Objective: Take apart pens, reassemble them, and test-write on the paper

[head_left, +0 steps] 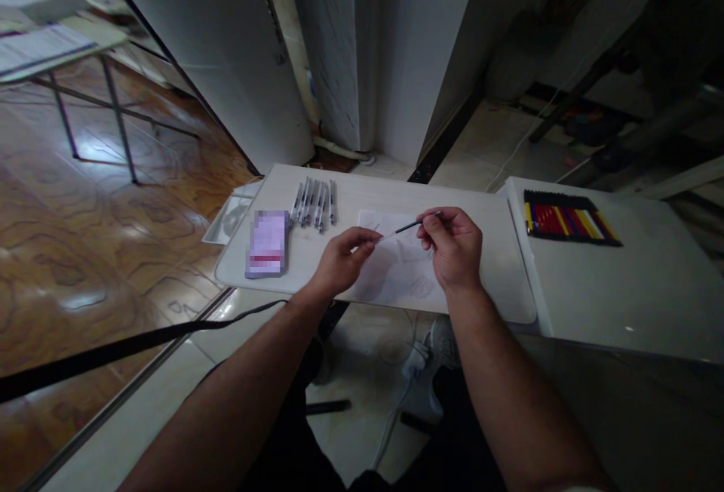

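Note:
Over a sheet of white paper (385,273) with scribbles on it, both hands are on a thin pen refill (409,226), dark along most of its length and pale toward the left. The pale end is pinched between the thumb and forefinger of my left hand (345,256). My right hand (452,244) grips the dark part between thumb and fingers, slightly higher. Several clear pens (312,203) with dark parts lie side by side on the white table (390,194), left of the paper. Whether a small cap or tip sits inside my left fingers is hidden.
A phone-like object (268,243) with a blurred front lies at the table's left. On the adjoining white surface (639,296) at right is a row of black, red, yellow and blue pens (571,219). A black strap (170,337) crosses the lower left. Cables run along the floor.

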Available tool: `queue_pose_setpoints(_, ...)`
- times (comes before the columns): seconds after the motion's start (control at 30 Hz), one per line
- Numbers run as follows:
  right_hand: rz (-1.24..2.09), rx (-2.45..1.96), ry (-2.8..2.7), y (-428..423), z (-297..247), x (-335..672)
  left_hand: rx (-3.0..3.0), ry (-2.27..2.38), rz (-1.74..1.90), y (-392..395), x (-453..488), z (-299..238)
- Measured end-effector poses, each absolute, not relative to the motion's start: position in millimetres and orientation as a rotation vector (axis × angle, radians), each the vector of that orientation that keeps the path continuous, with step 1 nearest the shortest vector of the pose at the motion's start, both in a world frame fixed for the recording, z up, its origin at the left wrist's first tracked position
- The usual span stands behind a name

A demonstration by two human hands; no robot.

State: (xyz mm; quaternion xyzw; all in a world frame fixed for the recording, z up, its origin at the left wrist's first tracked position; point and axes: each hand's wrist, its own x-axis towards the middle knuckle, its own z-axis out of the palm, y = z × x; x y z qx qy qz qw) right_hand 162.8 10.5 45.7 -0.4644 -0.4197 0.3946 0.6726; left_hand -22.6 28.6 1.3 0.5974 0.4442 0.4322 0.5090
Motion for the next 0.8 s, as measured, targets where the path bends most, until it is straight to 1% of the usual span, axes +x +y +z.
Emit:
queue_pose_setpoints(0.43, 0.891, -1.059, -0.952, 10.2, 44.6, 160.6, 1.490, 1.117, 1.006, 28.2, -22.5, 4.4)
queue_pose_setpoints(0.8, 0.785, -1.194, -1.117, 6.9, 46.5, 158.5, 1.426, 1.108, 0.932, 26.6, -19.6, 6.7)
